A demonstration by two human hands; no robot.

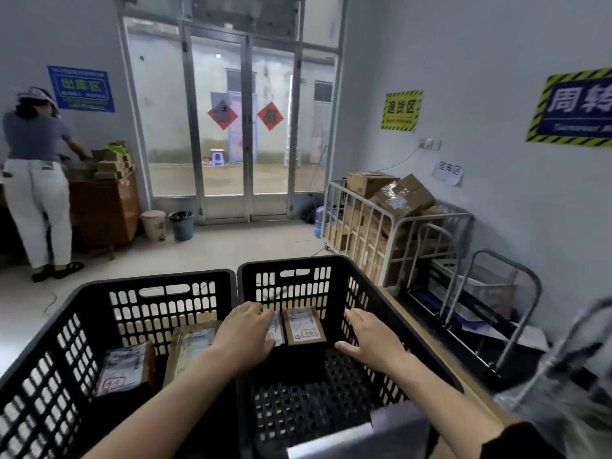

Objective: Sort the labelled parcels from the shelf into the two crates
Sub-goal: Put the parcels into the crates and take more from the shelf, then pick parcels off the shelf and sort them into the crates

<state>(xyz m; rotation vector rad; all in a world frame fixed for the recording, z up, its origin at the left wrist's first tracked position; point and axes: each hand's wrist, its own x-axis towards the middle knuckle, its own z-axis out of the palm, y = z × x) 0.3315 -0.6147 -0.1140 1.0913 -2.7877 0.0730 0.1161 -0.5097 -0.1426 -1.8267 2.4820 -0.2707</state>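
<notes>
Left hand: fingers curled over a parcel that is mostly hidden under the palm; only a strip of white label shows at its 3 o'clock edge. Looks like a loose grip on it, but cannot tell for sure whether the fingers are closed round it.

Right hand: fingers spread flat, thumb out toward 9 o'clock, holding nothing, hovering over the crate floor.

Between the two hands, just beside the hidden parcel: a small brown cardboard box with a white shipping label covering its top and a red stamp near the label's 5 o'clock corner. Printing too small to read. It sits toward the far wall of the right crate, black plastic with a slotted wall and lattice floor, rest of floor bare.

Left crate, same type, touching the right one along the shared side. It holds two parcels: a flat brown one with a white label and red stamp lying at 9 o'clock of the left forearm, and a taller brown one leaning against the far wall, label partly hidden by the arm.

Both crates sit on a pale wooden counter, edge visible at 3 o'clock.

At 10 o'clock, well apart, another person stands facing away at a wooden cabinet stacked with boxes.
</notes>
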